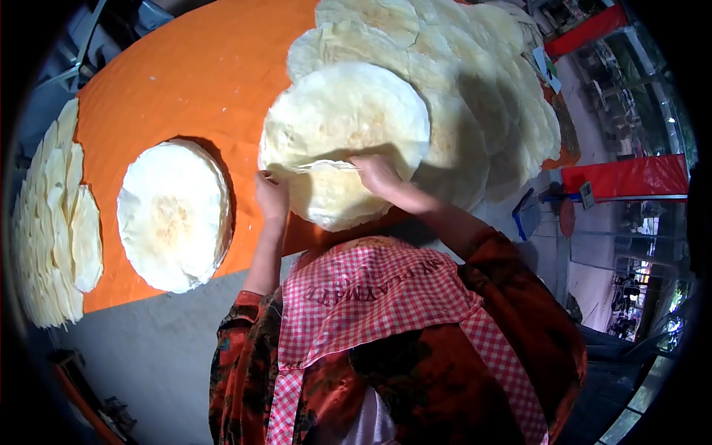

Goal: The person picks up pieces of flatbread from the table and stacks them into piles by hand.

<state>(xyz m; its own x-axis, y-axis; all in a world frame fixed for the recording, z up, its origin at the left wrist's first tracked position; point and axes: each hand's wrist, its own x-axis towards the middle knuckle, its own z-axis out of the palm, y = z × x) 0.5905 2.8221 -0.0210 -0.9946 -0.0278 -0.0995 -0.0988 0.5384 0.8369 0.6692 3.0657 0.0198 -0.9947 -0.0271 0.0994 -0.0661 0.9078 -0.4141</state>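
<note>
A large, thin round flatbread (356, 104) lies in front of me on the orange-covered table, on top of other flatbreads. Its near edge is lifted in a fold between my hands, and the pale flatbread underneath (335, 199) shows below it. My left hand (272, 196) is closed in a pinch at the left end of this edge. Farther right, my right hand (377, 176) pinches the same edge between thumb and fingers. The fingertips of both hands are partly hidden.
A neat round stack of flatbreads (174, 215) stands left of my hands. Many overlapping flatbreads (475, 81) spread over the right side of the orange cloth (185, 74). Another row of flatbreads (55, 222) leans at the far left. A blue object (526, 215) is off the table's right side.
</note>
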